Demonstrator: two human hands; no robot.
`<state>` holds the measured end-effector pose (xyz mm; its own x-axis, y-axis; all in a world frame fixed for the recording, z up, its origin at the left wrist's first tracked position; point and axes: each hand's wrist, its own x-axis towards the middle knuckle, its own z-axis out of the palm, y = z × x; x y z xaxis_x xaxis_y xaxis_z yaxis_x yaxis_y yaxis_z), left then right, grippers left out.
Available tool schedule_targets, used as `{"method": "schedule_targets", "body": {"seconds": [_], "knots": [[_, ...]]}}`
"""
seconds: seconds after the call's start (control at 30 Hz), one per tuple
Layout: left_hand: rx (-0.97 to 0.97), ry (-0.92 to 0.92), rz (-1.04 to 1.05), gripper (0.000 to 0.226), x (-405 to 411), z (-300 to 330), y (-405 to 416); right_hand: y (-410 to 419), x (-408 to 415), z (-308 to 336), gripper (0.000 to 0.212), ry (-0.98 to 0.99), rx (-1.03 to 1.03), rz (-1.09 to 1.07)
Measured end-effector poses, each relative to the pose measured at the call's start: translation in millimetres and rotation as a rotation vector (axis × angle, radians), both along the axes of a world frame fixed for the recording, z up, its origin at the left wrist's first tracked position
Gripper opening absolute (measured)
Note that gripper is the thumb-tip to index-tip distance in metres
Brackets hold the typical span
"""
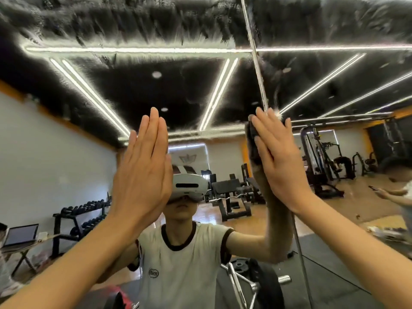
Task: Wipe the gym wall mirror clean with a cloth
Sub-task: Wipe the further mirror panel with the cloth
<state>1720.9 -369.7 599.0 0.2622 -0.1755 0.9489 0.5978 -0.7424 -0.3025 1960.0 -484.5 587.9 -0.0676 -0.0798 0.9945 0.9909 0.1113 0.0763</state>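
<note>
Streaky wet mirror (200, 90) reflecting gym, left hand (142, 170) flat, right hand (278, 161) flat over dark cloth (253, 139).

cloth (253, 141) mostly hidden behind right hand (278, 161)

The mirror (200, 90) is glossy glass, its upper part filmed with streaky, smeared wet marks. A bright metal strip (256, 63) joins its panels. Under the right hand (281, 161) a dark cloth (253, 139) looks soft and matt against the shine.
</note>
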Motion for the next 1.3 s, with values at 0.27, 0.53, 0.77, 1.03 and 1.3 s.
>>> {"method": "schedule_targets", "body": {"seconds": [0.27, 0.53, 0.77, 1.03, 1.3], "knots": [[-0.003, 0.103, 0.128, 0.063, -23, -55, 9, -15, 13, -99, 0.045, -0.179, -0.149, -0.092], [0.022, 0.090, 0.130, 0.063, -21, -53, 10, 2, -9, 25, 0.045, -0.022, -0.038, -0.076], [0.000, 0.082, 0.146, 0.063, -21, -54, 7, -14, 7, -116, 0.042, -0.495, -0.282, -0.213], [0.020, 0.065, 0.109, 0.062, -21, -56, 9, 15, -25, 48, 0.044, -0.068, -0.032, -0.087], [0.013, 0.077, 0.100, 0.062, -21, -56, 11, -3, -13, -112, 0.042, -0.652, -0.325, -0.299]]}}
